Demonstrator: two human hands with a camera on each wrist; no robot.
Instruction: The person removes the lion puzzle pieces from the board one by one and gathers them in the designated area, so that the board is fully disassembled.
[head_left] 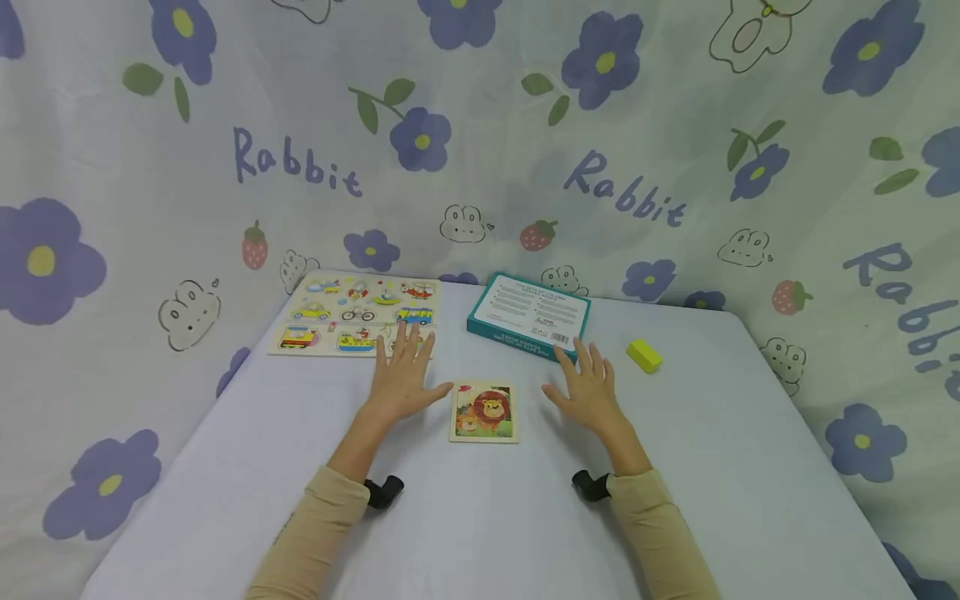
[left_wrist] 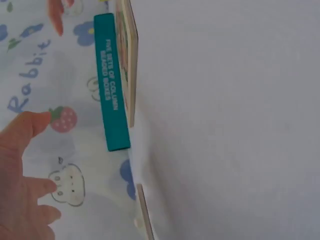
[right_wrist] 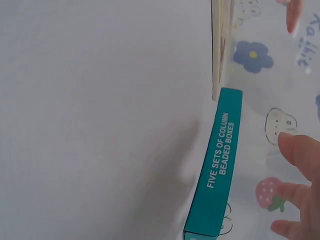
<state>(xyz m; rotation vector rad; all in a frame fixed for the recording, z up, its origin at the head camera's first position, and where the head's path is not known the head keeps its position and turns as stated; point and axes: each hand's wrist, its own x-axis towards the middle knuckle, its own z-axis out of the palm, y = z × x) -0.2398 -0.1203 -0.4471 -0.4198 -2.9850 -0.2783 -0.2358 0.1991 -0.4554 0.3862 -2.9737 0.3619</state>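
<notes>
Between my two hands lies a small square wooden puzzle (head_left: pixel 484 413) with a lion picture. My left hand (head_left: pixel 401 382) is spread above the table to its left, the thumb near the puzzle's upper left corner and the fingertips overlapping the vehicle board (head_left: pixel 352 310) in the head view. My right hand (head_left: pixel 588 390) is spread to the puzzle's right, its fingertips close to the front edge of the teal box (head_left: pixel 529 313). Neither hand holds anything. The left wrist view shows the left hand (left_wrist: pixel 25 185) with fingers apart; the right hand (right_wrist: pixel 305 185) appears likewise in the right wrist view.
A yellow block (head_left: pixel 644 356) lies right of the teal box. The white table (head_left: pixel 480 533) meets a patterned cloth (head_left: pixel 480 150) behind. Black wrist mounts (head_left: pixel 384 492) stick out from both sleeves.
</notes>
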